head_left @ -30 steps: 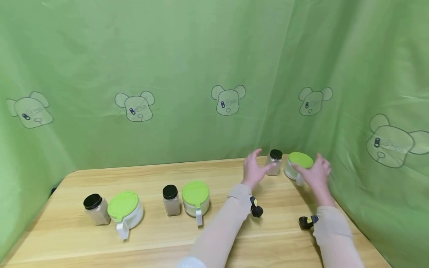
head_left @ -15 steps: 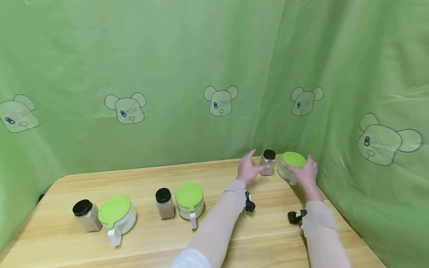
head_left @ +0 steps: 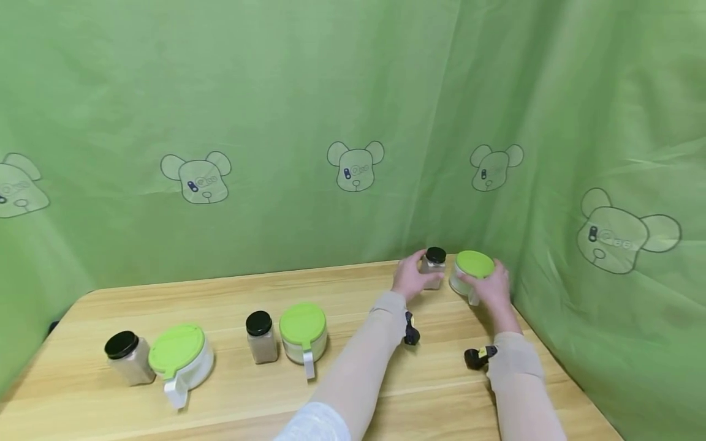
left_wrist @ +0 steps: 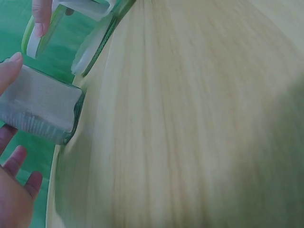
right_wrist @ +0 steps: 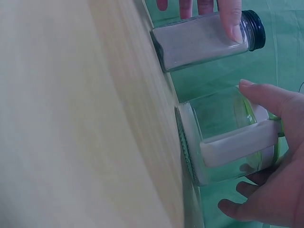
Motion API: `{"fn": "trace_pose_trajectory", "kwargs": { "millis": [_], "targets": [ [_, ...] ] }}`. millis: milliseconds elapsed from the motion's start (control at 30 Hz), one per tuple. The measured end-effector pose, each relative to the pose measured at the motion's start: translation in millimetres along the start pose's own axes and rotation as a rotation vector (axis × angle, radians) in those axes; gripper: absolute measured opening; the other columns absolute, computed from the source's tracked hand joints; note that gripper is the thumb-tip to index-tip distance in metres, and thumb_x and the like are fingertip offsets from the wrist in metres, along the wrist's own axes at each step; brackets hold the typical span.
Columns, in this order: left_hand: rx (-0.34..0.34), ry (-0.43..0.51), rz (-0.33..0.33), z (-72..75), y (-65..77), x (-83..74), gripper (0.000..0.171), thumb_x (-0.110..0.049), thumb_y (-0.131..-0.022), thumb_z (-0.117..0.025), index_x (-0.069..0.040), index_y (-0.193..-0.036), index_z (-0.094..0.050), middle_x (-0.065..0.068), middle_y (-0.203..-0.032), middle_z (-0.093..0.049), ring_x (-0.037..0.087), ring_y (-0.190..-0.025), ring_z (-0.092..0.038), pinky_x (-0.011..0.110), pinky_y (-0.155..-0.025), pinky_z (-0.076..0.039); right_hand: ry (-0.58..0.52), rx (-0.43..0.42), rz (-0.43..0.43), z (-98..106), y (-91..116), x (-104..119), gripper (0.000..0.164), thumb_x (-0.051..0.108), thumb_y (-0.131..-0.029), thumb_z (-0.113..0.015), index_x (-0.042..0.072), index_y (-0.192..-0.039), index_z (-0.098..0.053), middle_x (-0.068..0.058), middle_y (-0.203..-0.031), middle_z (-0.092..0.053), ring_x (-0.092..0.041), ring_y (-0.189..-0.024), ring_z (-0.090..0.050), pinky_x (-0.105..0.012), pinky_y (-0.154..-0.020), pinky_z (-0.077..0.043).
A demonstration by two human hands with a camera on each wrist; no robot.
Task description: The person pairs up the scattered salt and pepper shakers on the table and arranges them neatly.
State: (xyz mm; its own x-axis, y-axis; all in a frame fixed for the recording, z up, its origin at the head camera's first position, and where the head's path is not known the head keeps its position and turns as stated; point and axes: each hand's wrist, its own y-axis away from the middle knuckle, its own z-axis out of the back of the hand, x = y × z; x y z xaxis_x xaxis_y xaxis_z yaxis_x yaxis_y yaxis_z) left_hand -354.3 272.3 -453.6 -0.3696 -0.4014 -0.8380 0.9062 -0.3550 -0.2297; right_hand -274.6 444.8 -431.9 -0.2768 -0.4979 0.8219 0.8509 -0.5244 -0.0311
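Observation:
At the back right of the table, my left hand (head_left: 410, 278) holds a square glass jar (head_left: 432, 269) with a black screw lid. In the right wrist view its thumb lies across the jar (right_wrist: 199, 42), with the fingers on the far side. My right hand (head_left: 493, 286) grips a round glass seasoning pot (right_wrist: 223, 137) with a green lid (head_left: 475, 264) and a white handle. The thumb is on one side of the pot and a finger on the other; the remaining fingers are spread. Both containers stand upright on the table, a small gap between them.
Another black-lidded jar (head_left: 261, 343) and green-lidded pot (head_left: 303, 334) stand mid-table. A similar jar (head_left: 132, 361) and pot (head_left: 182, 361) are at the left. Green curtain (head_left: 276, 214) hangs behind the wooden table (head_left: 231, 404) and along its right side.
Both hands have closed in, the left onto the black-lidded jar and the right onto the green-lidded pot. The head view has turned slightly right, so everything sits further left.

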Motion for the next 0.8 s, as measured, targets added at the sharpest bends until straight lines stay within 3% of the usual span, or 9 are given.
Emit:
{"fn": "trace_pose_trajectory", "kwargs": {
  "millis": [133, 267, 467, 800],
  "targets": [
    [-0.009, 0.012, -0.002, 3.2, -1.6, -0.3, 0.071, -0.036, -0.077, -0.081, -0.019, -0.139, -0.053, 0.002, -0.138, -0.06, 0.021, -0.127, -0.056, 0.037, -0.109, -0.042, -0.015, 0.002, -0.004, -1, 0, 1, 0.11, 0.031, -0.082, -0.077, -0.001, -0.154, 0.001, -0.032, -0.157, -0.011, -0.053, -0.141, -0.02, -0.066, -0.114, -0.021],
    [-0.005, -0.033, -0.016, 6.1, -2.9, 0.5, 0.069, -0.04, -0.075, -0.081, -0.019, -0.136, -0.056, 0.0, -0.134, -0.063, 0.019, -0.124, -0.059, 0.033, -0.106, -0.044, -0.04, 0.0, -0.005, -2, -1, -1, 0.11, 0.033, -0.082, -0.078, -0.002, -0.154, -0.002, -0.031, -0.157, -0.014, -0.051, -0.141, -0.022, -0.065, -0.114, -0.022],
    [0.031, -0.103, -0.029, 8.5, -5.9, 1.3, 0.068, -0.043, -0.075, -0.079, -0.02, -0.136, -0.057, -0.001, -0.133, -0.063, 0.019, -0.121, -0.058, 0.033, -0.103, -0.046, -0.063, 0.007, -0.014, -1, -3, -5, 0.109, 0.036, -0.08, -0.078, -0.004, -0.153, -0.006, -0.032, -0.155, -0.019, -0.051, -0.14, -0.025, -0.064, -0.114, -0.023],
    [0.029, -0.112, -0.011, 10.4, -5.7, -0.6, 0.068, -0.043, -0.076, -0.08, -0.02, -0.136, -0.057, -0.002, -0.13, -0.065, 0.019, -0.119, -0.057, 0.033, -0.101, -0.046, -0.075, 0.024, -0.02, -1, -4, -4, 0.111, 0.038, -0.081, -0.078, -0.003, -0.153, -0.003, -0.031, -0.156, -0.017, -0.05, -0.142, -0.023, -0.062, -0.116, -0.021]
  ]
}}
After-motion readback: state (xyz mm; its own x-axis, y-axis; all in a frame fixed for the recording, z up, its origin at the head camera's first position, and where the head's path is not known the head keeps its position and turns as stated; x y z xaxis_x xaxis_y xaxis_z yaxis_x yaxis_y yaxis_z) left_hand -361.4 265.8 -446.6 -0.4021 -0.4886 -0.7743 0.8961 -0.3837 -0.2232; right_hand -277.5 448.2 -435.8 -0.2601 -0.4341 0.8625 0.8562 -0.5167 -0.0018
